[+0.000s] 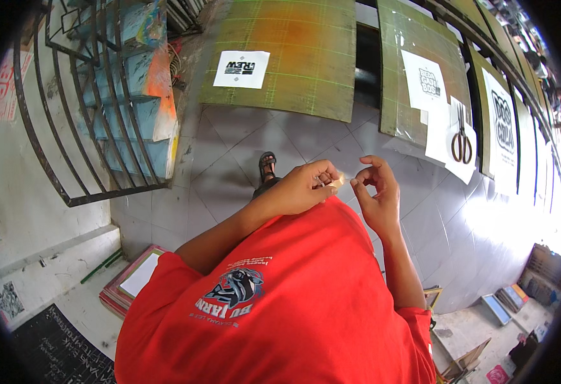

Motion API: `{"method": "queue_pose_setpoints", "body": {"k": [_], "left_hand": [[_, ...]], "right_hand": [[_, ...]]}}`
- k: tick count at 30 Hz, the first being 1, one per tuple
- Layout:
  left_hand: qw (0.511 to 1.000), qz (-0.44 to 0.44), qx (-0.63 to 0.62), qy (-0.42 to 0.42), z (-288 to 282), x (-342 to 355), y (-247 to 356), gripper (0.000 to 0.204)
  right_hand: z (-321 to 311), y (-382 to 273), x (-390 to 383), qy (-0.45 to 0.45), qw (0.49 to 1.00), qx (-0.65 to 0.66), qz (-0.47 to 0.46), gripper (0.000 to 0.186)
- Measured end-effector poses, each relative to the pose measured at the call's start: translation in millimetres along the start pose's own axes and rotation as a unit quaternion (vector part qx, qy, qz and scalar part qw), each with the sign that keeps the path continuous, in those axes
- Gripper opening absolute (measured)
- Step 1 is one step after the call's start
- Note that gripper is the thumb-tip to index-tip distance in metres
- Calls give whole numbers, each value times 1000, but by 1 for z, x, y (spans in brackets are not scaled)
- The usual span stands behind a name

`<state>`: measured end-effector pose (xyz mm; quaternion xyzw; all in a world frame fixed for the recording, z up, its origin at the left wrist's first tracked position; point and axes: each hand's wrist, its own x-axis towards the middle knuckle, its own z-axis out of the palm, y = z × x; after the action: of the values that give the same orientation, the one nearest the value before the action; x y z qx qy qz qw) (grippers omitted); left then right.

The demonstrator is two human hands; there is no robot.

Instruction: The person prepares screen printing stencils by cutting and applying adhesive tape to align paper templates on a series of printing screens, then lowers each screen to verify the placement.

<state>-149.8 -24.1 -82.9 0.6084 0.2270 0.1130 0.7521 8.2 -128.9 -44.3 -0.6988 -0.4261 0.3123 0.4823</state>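
Grey tiles [226, 150] are seen below. A yellowish object [338, 181] is pinched in the left hand [303, 187]; whether the right hand [381, 194] holds anything cannot be told.

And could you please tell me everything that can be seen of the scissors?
The scissors have two dark brown looped handles and slim, greyish blades that look metallic. They lie flat on white paper, near the near edge of a greenish board, blades pointing away from the person, loops nearer. Whether the blades are fully closed is unclear. Neither the left hand nor the right hand touches them.
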Motion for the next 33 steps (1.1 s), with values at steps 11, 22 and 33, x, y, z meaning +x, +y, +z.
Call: {"method": "queue_pose_setpoints", "body": {"k": [11,22,33], "left_hand": [[983,81,139,91,-46,-26,69,13],[925,155,330,106,-75,-84,242,16],[886,237,399,-11,-143,9,205,10]], "right_hand": [[21,-67,24,73,968,-98,-217,37],[21,-162,22,130,848,-22,-514,21],[71,-133,78,192,972,125,-61,11]]}}
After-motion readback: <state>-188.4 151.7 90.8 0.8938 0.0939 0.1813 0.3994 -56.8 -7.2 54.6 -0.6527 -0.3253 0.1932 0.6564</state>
